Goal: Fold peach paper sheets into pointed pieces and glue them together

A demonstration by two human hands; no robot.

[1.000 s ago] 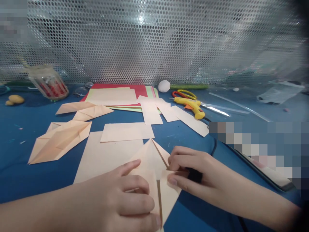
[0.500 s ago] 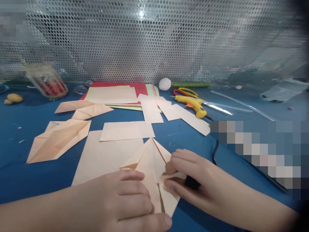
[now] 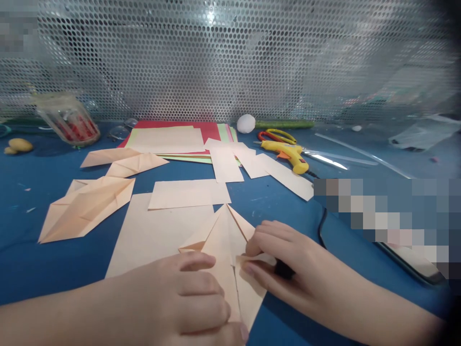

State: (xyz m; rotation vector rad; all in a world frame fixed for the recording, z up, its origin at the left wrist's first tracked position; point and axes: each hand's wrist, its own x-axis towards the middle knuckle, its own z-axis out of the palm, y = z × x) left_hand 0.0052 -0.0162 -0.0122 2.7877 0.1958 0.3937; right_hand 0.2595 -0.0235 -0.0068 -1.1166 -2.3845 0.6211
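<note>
A cream sheet of paper (image 3: 220,240), folded to a point at its far end, lies in front of me with side flaps and a centre slit. My left hand (image 3: 194,293) rests palm down over its left side, fingers slightly bent and lying on the paper. At the right edge, my right hand (image 3: 281,259) pinches a lifted flap between thumb and fingers. Something black (image 3: 284,270) shows beneath the right palm; I cannot make out what it is. A larger flat cream sheet (image 3: 158,226) lies under or beside the folded one, partly covered by my left hand.
Folded paper pieces (image 3: 86,206) lie left. Cream rectangles (image 3: 187,194) and a coloured paper stack (image 3: 173,126) lie beyond. A yellow glue gun (image 3: 288,151), scissors (image 3: 277,136), white ball (image 3: 246,123) and glass jar (image 3: 68,120) stand near the perforated metal screen (image 3: 201,62). A phone (image 3: 414,259) lies right.
My right fingers have drawn the flap's edge slightly up and towards the centre slit, which looks narrower. My left thumb has shifted a little to the left.
</note>
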